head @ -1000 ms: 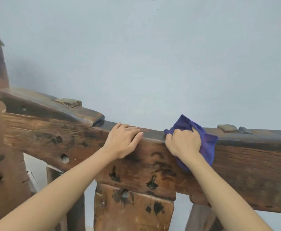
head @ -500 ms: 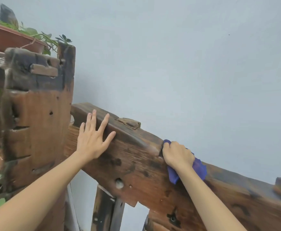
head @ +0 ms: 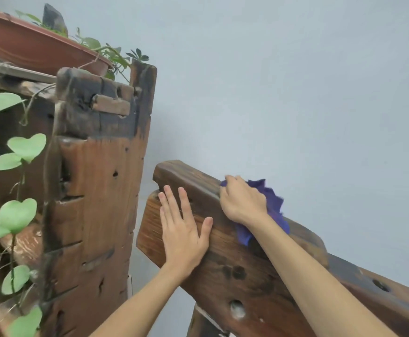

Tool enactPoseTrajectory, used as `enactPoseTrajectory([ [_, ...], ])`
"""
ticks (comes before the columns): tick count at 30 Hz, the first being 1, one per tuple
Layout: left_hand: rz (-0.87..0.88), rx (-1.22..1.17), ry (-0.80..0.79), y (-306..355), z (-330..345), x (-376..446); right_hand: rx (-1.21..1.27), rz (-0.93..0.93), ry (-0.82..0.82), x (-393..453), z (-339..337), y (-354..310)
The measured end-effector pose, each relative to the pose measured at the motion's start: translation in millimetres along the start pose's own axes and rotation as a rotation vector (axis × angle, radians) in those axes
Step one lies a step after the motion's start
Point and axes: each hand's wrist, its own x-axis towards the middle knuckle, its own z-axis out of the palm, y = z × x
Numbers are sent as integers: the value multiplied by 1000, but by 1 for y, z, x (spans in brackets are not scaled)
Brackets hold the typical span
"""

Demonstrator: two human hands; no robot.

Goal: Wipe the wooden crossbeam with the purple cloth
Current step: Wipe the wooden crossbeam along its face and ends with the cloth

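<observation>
Here there is one wooden crossbeam [head: 237, 271], slanting down from its blunt left end toward the lower right corner of the view, and one purple cloth [head: 272, 205] bunched on its upper edge a little way in from that end. Two bare hands are on the beam. The right hand [head: 243, 201] has its fingers curled over the cloth and grips it against the top edge, with folds of fabric sticking out behind the knuckles and a flap hanging below the wrist onto the front face. The left hand [head: 182, 229] lies flat on the front face near the beam's end, fingers straight and slightly spread, holding nothing, the thumb angled out toward the other hand. The two hands sit close together but do not touch. Left of the beam stands one tall wooden post [head: 96, 203], dark and worn at the top; a narrow gap of pale wall [head: 283, 93] shows between the post and the beam's end. One reddish planter [head: 35, 48] sits above the post, and a vine with heart-shaped leaves [head: 16, 215] trails down the far left. Beyond the right hand, the beam's top edge runs on uncovered to the frame's right side.
</observation>
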Motion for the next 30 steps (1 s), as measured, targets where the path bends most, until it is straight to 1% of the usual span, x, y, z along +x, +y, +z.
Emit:
enactPoseTrajectory([
  [3,13,-24,29,-4,6,1,123,-119,-124,43,10,-50],
  [6,26,-50,55,-8,10,2,265,-274,-212,73,15,-82],
  [9,41,-77,80,-11,11,4,255,-442,-227,77,17,-96],
  [12,44,-111,79,-15,10,3,238,-565,-199,56,15,-82],
  [14,45,-115,63,-17,10,3,130,-681,-140,28,13,-60],
  [16,54,-85,71,-21,9,7,-115,-818,-38,0,18,-34],
  [17,59,-80,73,-19,11,5,-251,-846,3,-17,20,-14],
  [19,63,-44,99,-28,9,7,-424,-863,92,-44,25,15],
  [20,67,-45,104,-27,10,6,-482,-836,124,-61,25,36],
  [23,87,-38,101,-26,12,5,-536,-784,198,-106,28,90],
  [25,43,-23,79,-22,9,3,-559,-751,182,-132,32,123],
  [28,-201,-130,27,10,-4,-5,-609,-699,146,-170,34,164],
  [29,-222,-170,1,32,-9,-13,-649,-685,129,-184,35,179],
  [30,-158,-181,-23,53,-15,-23,-691,-676,107,-194,36,190],
])
